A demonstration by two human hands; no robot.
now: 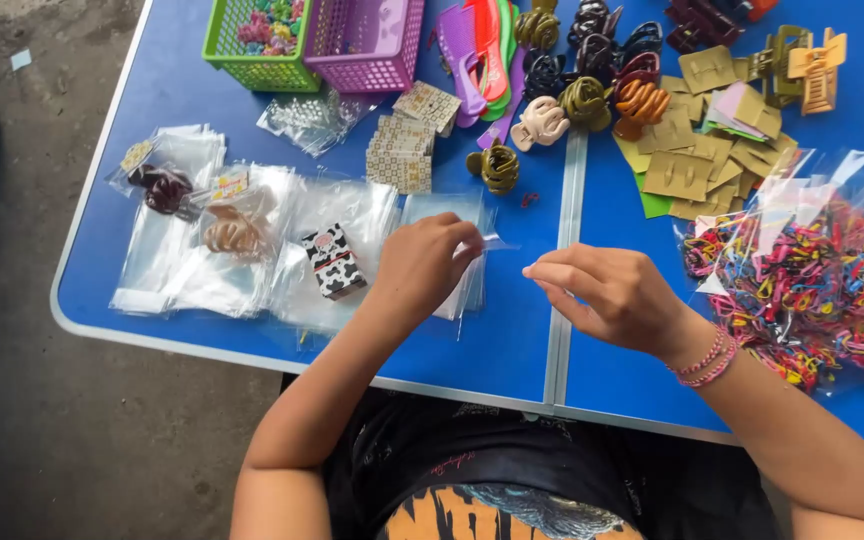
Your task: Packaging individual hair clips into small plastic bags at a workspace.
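1. The left hand (422, 262) sits over the blue table (512, 340), fingers curled and pinching the top of a clear plastic bag (452, 250). The bag lies flat under the hand, its corner poking out to the right of the fingertips.
2. The right hand (607, 295) hovers just right of the bag, thumb and forefinger drawn together in a pinch. Whether anything is caught between them cannot be told; it is too small to see. A pink bead bracelet (709, 360) rings that wrist.
3. The two hands are near each other but apart, either side of the seam in the table.
4. Left of the bag lies a spread of more clear bags (252, 260). On them sit a black-and-white cow-patterned hair clip (333, 262), a tan claw clip (235, 233) already bagged, and a dark brown claw clip (164, 188) further left.
5. Above the hands stands a stack of patterned cards (402, 152), with an olive claw clip (498, 168) just beside it.
6. Along the far edge are a green basket (252, 68) and a purple basket (364, 50), then a row of combs (487, 50) and more claw clips (602, 70).
7. To the right lies a pile of mustard backing cards (697, 165), and nearer the right arm a big clear bag of multicoloured hair bands (822, 280).
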